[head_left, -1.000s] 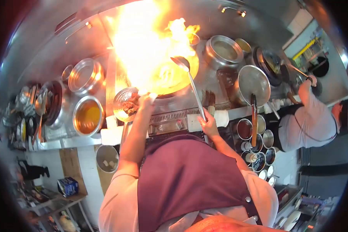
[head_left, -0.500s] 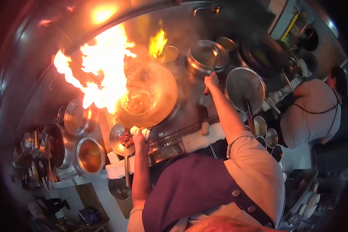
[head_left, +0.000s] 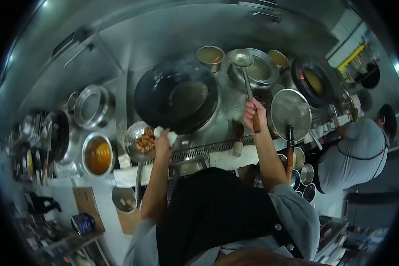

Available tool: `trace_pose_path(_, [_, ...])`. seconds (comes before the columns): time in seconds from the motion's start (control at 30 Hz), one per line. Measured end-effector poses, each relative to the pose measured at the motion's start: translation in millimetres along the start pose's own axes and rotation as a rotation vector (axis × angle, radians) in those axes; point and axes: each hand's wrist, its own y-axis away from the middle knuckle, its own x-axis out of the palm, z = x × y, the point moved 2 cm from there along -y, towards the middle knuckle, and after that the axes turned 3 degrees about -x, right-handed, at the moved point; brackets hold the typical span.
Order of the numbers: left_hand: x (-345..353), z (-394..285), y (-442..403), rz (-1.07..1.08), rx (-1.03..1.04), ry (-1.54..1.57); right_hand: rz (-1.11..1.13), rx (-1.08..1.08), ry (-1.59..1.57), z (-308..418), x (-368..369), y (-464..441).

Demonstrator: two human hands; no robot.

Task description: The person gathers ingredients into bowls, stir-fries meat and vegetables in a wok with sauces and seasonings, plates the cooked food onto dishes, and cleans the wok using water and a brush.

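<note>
A white cloth (head_left: 170, 137) is bunched in my left hand (head_left: 163, 141) at the near left rim of the large dark wok (head_left: 153, 95). Some thin liquid shows in the wok, and no flame is visible. Left of that hand, brown cooked pieces (head_left: 145, 141) lie in a perforated skimmer (head_left: 131, 138). My right hand (head_left: 255, 113) grips the wooden handle of a ladle (head_left: 241, 58). The ladle's bowl is raised over the edge of a metal pot (head_left: 265, 66). A brush (head_left: 238, 148) stands near the front ledge.
A bowl of orange liquid (head_left: 97, 154) and a metal pot (head_left: 89, 106) sit at left. At right are a wide strainer (head_left: 290, 114), another wok (head_left: 313, 82) and several small containers. Another person (head_left: 359, 153) stands at the far right. A small pot (head_left: 210, 57) is behind the wok.
The tall flames over the wok have disappeared, and the scene is darker. My right hand has gone up and rightward with the ladle, whose bowl now shows. My left hand stays by the wok's rim.
</note>
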Motion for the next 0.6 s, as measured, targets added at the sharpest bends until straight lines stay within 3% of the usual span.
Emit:
trace_pose_path(0.13, [-11.8, -32.2, 15.2, 0.102, -0.219, -0.132, 0.046, 0.086, -0.039, -66.5, 23.9, 48.1])
trace_pose_path(0.17, [-14.6, -40.6, 29.9, 0.043, -0.281, -0.114, 0.038, 0.135, -0.05, -79.8, 25.8, 53.6])
trace_pose_path(0.33, [-100.2, -24.6, 76.2, 0.169, 0.013, -0.084, -0.085, 0.305, 0.16, -83.8, 12.4, 47.0])
trace_pose_path(0.37, [-124.1, -28.0, 97.9, 0.092, 0.016, -0.212, -0.178, 0.062, 0.405, -92.9, 41.4, 62.3])
trace_pose_path(0.4, [-148.2, -28.8, 115.1, 0.018, 0.019, -0.341, -0.181, 0.062, 0.408, -99.2, 36.9, 72.2])
trace_pose_path(0.47, [-206.4, -26.2, 140.4, -0.296, 0.354, -0.853, -0.324, -0.282, 1.136, -101.4, 11.9, 92.6])
trace_pose_path(0.5, [-243.4, -16.0, 148.7, -0.401, 0.578, -1.073, -0.435, -0.336, 1.404, -99.1, -18.2, 104.3])
trace_pose_path(0.53, [-275.4, -7.6, 156.3, -0.483, 0.815, -1.288, -0.483, -0.335, 1.394, -94.4, -58.1, 116.4])
trace_pose_path(0.6, [-310.9, -15.7, 173.3, -0.31, -0.001, -0.994, -0.535, -0.552, 2.113, -71.9, -130.6, 138.5])
